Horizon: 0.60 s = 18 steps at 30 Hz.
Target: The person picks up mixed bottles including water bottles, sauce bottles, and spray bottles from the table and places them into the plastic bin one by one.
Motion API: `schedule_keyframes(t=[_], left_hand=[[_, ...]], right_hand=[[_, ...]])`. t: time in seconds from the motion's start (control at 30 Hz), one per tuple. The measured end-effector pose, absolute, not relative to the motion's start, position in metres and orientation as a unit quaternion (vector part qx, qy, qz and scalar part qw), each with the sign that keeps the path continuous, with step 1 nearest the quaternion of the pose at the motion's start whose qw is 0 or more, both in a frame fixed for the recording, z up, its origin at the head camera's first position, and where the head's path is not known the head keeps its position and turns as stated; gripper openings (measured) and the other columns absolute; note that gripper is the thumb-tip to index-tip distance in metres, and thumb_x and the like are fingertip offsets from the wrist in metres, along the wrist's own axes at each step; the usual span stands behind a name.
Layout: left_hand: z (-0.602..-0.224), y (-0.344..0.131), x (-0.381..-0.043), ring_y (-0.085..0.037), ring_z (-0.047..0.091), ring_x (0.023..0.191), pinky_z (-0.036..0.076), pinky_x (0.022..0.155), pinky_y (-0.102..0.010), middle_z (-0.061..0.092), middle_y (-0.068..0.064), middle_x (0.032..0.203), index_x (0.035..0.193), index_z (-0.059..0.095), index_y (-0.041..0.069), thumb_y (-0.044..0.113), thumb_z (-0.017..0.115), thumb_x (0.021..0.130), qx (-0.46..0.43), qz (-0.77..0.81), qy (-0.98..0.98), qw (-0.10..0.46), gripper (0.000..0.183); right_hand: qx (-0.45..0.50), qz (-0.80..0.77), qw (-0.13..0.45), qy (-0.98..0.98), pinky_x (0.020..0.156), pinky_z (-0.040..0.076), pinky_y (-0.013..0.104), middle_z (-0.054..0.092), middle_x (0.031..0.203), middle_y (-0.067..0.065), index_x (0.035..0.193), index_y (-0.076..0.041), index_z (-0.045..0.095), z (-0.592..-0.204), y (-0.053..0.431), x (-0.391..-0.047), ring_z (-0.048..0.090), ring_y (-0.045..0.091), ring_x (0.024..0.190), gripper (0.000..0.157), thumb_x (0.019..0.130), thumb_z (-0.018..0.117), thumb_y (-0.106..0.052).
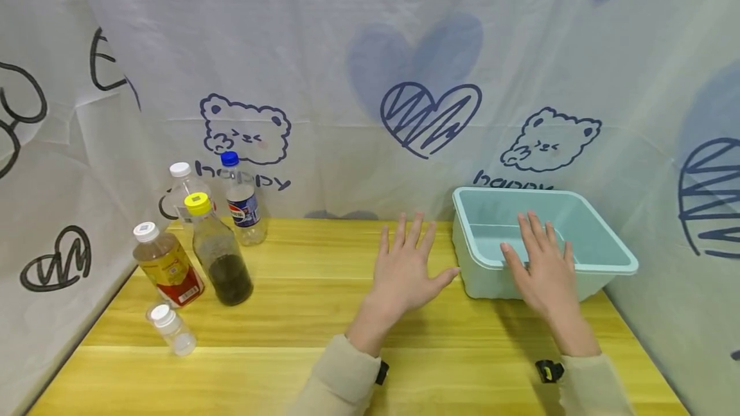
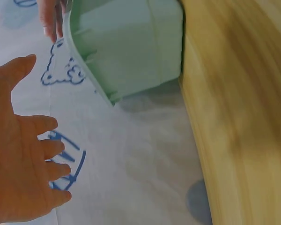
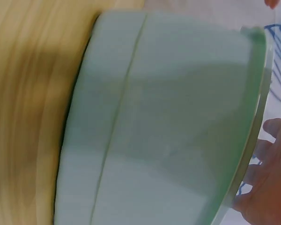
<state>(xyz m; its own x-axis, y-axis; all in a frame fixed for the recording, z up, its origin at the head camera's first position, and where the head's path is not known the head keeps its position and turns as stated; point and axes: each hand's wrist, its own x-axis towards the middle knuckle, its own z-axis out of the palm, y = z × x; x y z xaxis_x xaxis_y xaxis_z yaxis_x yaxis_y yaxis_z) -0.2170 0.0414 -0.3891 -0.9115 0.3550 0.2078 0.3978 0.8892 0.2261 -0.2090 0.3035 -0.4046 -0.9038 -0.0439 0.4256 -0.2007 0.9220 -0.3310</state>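
Pale-green bin (image 1: 485, 282): head view alone shows interior (image 1: 491, 236), bottles (image 1: 230, 278); wrist views, outer walls (image 3: 168, 103). Left hand (image 1: 405, 269), right hand (image 1: 546, 275): apart, fingers extended, gripping nothing.

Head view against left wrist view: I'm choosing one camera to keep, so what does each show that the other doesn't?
Only the head view: a Pepsi bottle, yellow-capped bottle, yellow-and-red labelled bottle, clear white-capped bottle and small white-capped bottle; also the inside of the blue-green bin and the backs of the left hand and right hand.

Only the left wrist view: the left hand's palm and the underside of the bin's rim.

Both: the bin's outside, wood-grain table, both hands, a bear drawing and a heart drawing.
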Motion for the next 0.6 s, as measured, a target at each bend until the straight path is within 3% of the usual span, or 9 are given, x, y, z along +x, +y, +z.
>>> schedule_keyframes(t=[0.23, 0.6], left_hand=[[-0.393, 0.067, -0.216, -0.029, 0.002, 0.161, 0.004, 0.128, -0.055, -0.001, 0.000, 0.175, 0.168, 0.018, 0.025, 0.076, 0.037, 0.100, -0.215, -0.127, -0.965, 0.083, 0.087], [-0.399, 0.097, -0.219, -0.030, 0.014, 0.159, 0.017, 0.128, -0.054, 0.010, -0.003, 0.175, 0.167, 0.023, 0.022, 0.068, 0.030, 0.105, -0.239, -0.112, -0.959, 0.106, 0.078]], right_hand=[[0.055, 0.169, 0.208, -0.962, 0.119, 0.001, 0.077, 0.015, 0.172, 0.018, 0.167, -0.010, 0.017, -0.406, 0.340, -0.206, 0.012, 0.053, 0.154, 0.071, 0.111, 0.035, -0.050], [0.058, 0.142, 0.213, -0.965, 0.118, 0.004, 0.078, 0.017, 0.170, 0.023, 0.166, -0.006, 0.020, -0.413, 0.395, -0.205, 0.016, 0.056, 0.152, 0.069, 0.112, 0.036, -0.045]])
